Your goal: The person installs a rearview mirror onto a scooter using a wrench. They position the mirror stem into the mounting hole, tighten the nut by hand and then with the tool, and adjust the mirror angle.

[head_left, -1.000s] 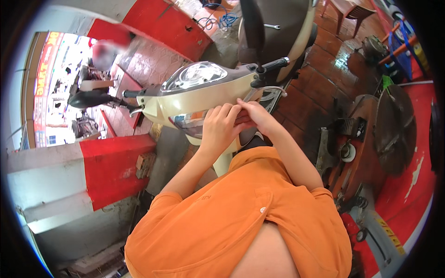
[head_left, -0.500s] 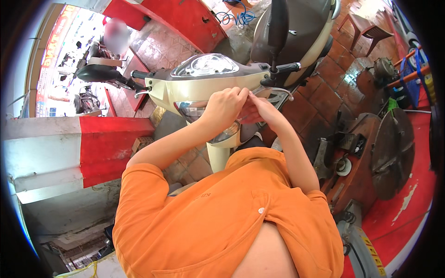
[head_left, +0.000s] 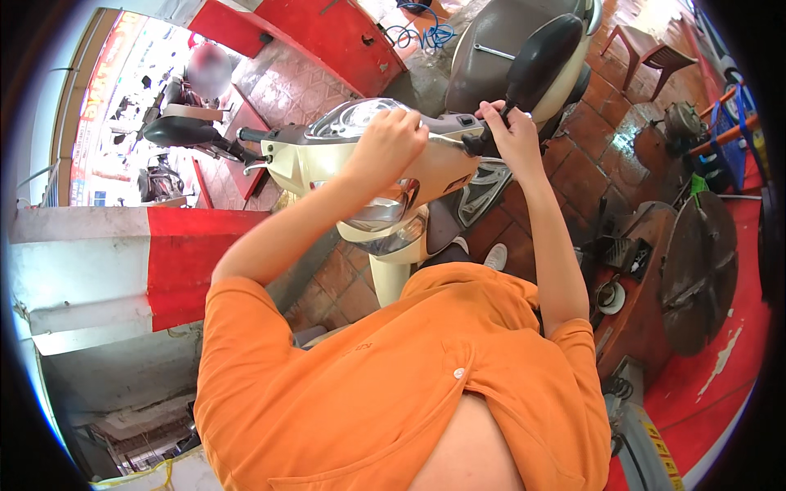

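Note:
A cream scooter (head_left: 286, 164) stands in front of me, its clear headlamp (head_left: 352, 117) facing up. My left hand (head_left: 391, 147) is over the front cover beside the headlamp, fingers curled together; whatever they may hold is hidden. To the right, my right hand (head_left: 513, 139) is wrapped round the handlebar at the foot of the black mirror (head_left: 547, 59). The other mirror (head_left: 173, 131) sticks out at the far left, near the other handlebar grip (head_left: 254, 134). A wrench (head_left: 494, 51) lies on the dark seat (head_left: 483, 74).
A brown plastic chair (head_left: 647, 53) stands at the far right on the tiled floor. Nearer on the right are a wooden bench (head_left: 630, 286) with tools and a dark round plate (head_left: 696, 274). A red and white panel (head_left: 184, 266) is at my left. Blue hose (head_left: 434, 34) lies behind.
My hands were together in front of the scooter and have moved apart, the right to the handlebar by the mirror. That mirror now leans further right, uncovering more of the wrench.

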Demonstrator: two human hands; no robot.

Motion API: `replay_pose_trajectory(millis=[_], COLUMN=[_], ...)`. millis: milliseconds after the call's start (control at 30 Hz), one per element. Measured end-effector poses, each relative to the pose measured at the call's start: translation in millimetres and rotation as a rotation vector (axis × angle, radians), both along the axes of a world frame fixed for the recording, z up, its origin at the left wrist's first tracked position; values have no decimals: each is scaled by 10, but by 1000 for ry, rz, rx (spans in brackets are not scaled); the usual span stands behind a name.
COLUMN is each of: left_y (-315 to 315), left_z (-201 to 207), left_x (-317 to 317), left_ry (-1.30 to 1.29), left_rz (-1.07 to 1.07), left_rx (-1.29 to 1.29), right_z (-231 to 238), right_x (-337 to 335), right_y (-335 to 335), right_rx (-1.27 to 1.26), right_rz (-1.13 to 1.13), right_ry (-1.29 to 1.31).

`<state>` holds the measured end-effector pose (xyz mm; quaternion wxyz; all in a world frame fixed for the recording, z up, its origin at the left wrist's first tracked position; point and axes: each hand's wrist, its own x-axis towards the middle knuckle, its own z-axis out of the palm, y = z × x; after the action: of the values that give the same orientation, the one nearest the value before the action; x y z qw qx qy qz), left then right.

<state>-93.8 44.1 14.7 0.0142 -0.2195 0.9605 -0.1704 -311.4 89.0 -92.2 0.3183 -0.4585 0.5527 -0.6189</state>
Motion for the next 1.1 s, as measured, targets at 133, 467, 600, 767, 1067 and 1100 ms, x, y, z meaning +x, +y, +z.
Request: replay_pose_trajectory(millis=[133, 467, 600, 767, 1067, 1100], left_y=[-610, -1101, -1185, -1381, -1138, -1159], left_z=[12, 173, 124, 17, -94, -117], left_x=[-61, -383, -319, -231, -233, -274], left_ry=[-97, -465, -415, -300, 22, 15], left_rz=[-202, -302, -481, -762, -581, -568], left_rx=[176, 405, 187, 106, 242, 193], right_z=[77, 75, -49, -59, 36, 139], right_x=[-64, 28, 37, 100, 143, 194], right_y=[105, 220, 201, 231, 151, 138], right_rx=[54, 53, 48, 61, -22, -15], right_rz=[-12, -84, -90, -71, -87, -77], right_ry=[175, 71, 60, -117, -337, -530])
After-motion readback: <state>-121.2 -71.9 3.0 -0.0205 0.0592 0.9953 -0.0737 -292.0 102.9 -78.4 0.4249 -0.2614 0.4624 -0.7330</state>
